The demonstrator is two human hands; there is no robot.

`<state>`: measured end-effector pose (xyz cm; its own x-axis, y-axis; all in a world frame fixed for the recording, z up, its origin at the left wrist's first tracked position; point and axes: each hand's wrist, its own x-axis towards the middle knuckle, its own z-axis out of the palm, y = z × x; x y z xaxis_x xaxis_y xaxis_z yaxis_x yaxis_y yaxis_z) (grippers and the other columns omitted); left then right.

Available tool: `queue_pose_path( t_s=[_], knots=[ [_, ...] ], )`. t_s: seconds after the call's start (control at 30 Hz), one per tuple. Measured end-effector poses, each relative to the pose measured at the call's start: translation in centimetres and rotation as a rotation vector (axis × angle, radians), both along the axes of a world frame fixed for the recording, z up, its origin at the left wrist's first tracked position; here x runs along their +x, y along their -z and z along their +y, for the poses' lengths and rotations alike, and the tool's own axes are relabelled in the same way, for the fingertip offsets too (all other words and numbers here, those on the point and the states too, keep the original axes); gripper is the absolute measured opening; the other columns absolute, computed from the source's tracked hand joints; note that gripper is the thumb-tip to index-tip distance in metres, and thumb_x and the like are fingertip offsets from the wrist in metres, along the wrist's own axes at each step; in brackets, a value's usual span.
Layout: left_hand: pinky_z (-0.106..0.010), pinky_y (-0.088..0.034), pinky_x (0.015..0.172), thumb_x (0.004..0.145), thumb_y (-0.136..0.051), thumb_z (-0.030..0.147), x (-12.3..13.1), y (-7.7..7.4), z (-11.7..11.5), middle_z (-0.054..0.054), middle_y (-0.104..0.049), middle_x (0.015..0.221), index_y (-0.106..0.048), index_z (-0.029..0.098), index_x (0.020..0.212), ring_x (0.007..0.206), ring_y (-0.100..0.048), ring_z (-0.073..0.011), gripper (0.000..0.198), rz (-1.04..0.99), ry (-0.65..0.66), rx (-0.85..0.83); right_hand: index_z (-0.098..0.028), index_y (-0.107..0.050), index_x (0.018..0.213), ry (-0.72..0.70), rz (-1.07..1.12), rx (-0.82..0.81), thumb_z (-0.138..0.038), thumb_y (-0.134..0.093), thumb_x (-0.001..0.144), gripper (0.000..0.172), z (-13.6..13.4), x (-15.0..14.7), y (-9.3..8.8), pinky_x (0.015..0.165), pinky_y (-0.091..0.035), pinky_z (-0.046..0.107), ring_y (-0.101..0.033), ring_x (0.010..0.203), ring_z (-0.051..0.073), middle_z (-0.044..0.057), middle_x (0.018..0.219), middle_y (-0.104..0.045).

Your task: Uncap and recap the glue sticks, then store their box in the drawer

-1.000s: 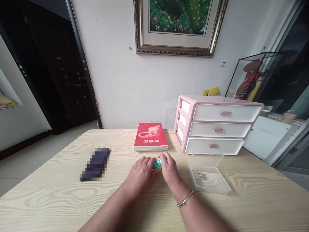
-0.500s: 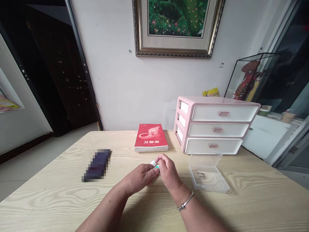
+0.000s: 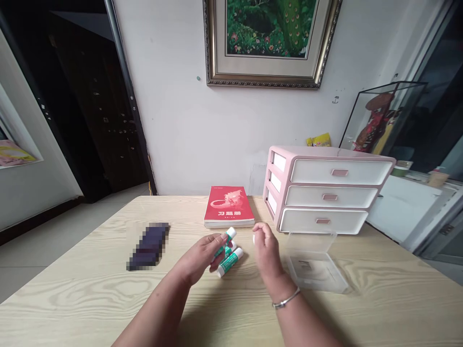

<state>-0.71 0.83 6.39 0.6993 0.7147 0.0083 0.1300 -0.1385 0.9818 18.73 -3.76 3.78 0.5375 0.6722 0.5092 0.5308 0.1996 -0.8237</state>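
Observation:
My left hand (image 3: 202,258) is wrapped round green tubes with white caps; one tube (image 3: 230,234) points up past the thumb, and another shows below it, partly hidden by the fingers. A further green and white tube (image 3: 230,262) lies just right of these, near the fingertips. To the right, my right hand (image 3: 265,248) is closed, apart from the left one, with a small white piece (image 3: 253,239) showing at the edge of its fingers. Most of that piece is hidden.
A red book (image 3: 229,203) lies behind the hands. Right of it stands a pink and white drawer unit (image 3: 329,196). An open clear plastic box (image 3: 316,272) sits right of my right hand. At the left is a dark pixelated item (image 3: 148,246) on the wooden table (image 3: 90,289).
My right hand has moved right, away from my left hand. The green tubes, mostly hidden before, now show. The whole view has shifted slightly.

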Motion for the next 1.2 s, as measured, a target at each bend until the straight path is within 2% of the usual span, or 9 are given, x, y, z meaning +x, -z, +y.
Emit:
queue_pose_path(
  t_s=[0.1,0.2,0.33,0.57,0.67,0.8,0.93,1.07,1.2],
  knots=[
    [-0.027,-0.042,0.066,0.094,-0.040,0.052,0.7,1.7,1.6,-0.004,-0.062,0.079,-0.062,0.018,0.099,0.071,-0.056,-0.0173,0.040,0.309,-0.257,0.465,-0.018,-0.054,0.108,0.074,-0.199,-0.141,-0.031,-0.031,0.096,0.029,0.8,-0.2,1.1,0.064,-0.040,0.029,-0.062,0.073,0.021,0.007,0.084,-0.067],
    [-0.032,-0.044,0.081,0.097,-0.036,0.037,1.1,3.5,3.3,-0.010,-0.066,0.104,-0.060,0.019,0.118,0.095,-0.061,-0.0229,0.036,0.523,-0.310,0.662,-0.013,-0.051,0.119,0.104,-0.300,-0.327,-0.029,-0.030,0.098,0.034,1.4,0.3,1.9,0.072,-0.043,0.031,-0.066,0.089,0.025,0.015,0.099,-0.069],
    [-0.034,-0.042,0.094,0.096,-0.037,0.028,1.3,4.6,4.5,-0.011,-0.065,0.116,-0.057,0.019,0.128,0.110,-0.057,-0.0244,0.038,0.615,-0.318,0.754,-0.011,-0.052,0.123,0.078,-0.343,-0.465,-0.022,-0.039,0.095,0.033,1.5,1.2,2.4,0.080,-0.044,0.031,-0.064,0.101,0.027,0.018,0.109,-0.068],
    [-0.034,-0.039,0.102,0.093,-0.046,0.024,1.5,5.2,5.3,-0.008,-0.061,0.131,-0.057,0.022,0.132,0.122,-0.052,-0.0244,0.041,0.650,-0.298,0.788,-0.015,-0.060,0.120,0.005,-0.430,-0.489,-0.012,-0.049,0.088,0.035,1.8,1.1,3.3,0.089,-0.042,0.030,-0.061,0.107,0.024,0.014,0.113,-0.067],
    [-0.034,-0.038,0.104,0.092,-0.048,0.023,1.2,4.7,4.8,-0.008,-0.059,0.134,-0.055,0.020,0.134,0.126,-0.049,-0.0241,0.043,0.604,-0.353,0.824,-0.015,-0.061,0.122,-0.016,-0.416,-0.481,-0.014,-0.050,0.088,0.036,1.7,1.0,3.4,0.092,-0.042,0.030,-0.060,0.110,0.024,0.014,0.115,-0.066],
    [-0.036,-0.042,0.094,0.093,-0.048,0.035,0.8,3.2,2.7,-0.010,-0.067,0.109,-0.068,0.020,0.105,0.108,-0.057,-0.0258,0.028,0.582,-0.369,0.924,-0.012,-0.061,0.123,0.013,-0.379,-0.483,-0.019,-0.050,0.089,0.036,1.4,0.8,2.8,0.091,-0.042,0.032,-0.060,0.109,0.026,0.015,0.114,-0.066],
    [-0.037,-0.044,0.082,0.089,-0.051,0.050,1.1,2.8,1.0,-0.010,-0.066,0.087,-0.069,0.022,0.082,0.094,-0.058,-0.0275,0.034,0.717,-0.310,0.949,-0.013,-0.065,0.115,0.100,-0.375,-0.403,-0.020,-0.048,0.089,0.031,1.2,0.7,2.0,0.090,-0.041,0.031,-0.060,0.105,0.025,0.013,0.109,-0.067],
    [-0.035,-0.042,0.077,0.088,-0.050,0.053,1.5,3.6,1.0,-0.009,-0.066,0.086,-0.067,0.023,0.073,0.090,-0.059,-0.0276,0.038,0.803,-0.255,0.923,-0.016,-0.066,0.109,0.115,-0.296,-0.353,-0.021,-0.045,0.089,0.029,1.1,0.7,1.7,0.084,-0.042,0.029,-0.062,0.098,0.022,0.010,0.104,-0.069],
    [-0.035,-0.043,0.078,0.088,-0.053,0.044,1.5,3.5,0.9,-0.010,-0.067,0.096,-0.068,0.022,0.084,0.095,-0.060,-0.0286,0.027,0.783,-0.250,0.883,-0.019,-0.066,0.103,0.070,-0.240,-0.351,-0.027,-0.042,0.093,0.027,0.9,0.4,1.6,0.078,-0.042,0.029,-0.064,0.094,0.022,0.007,0.099,-0.071]
  ],
)
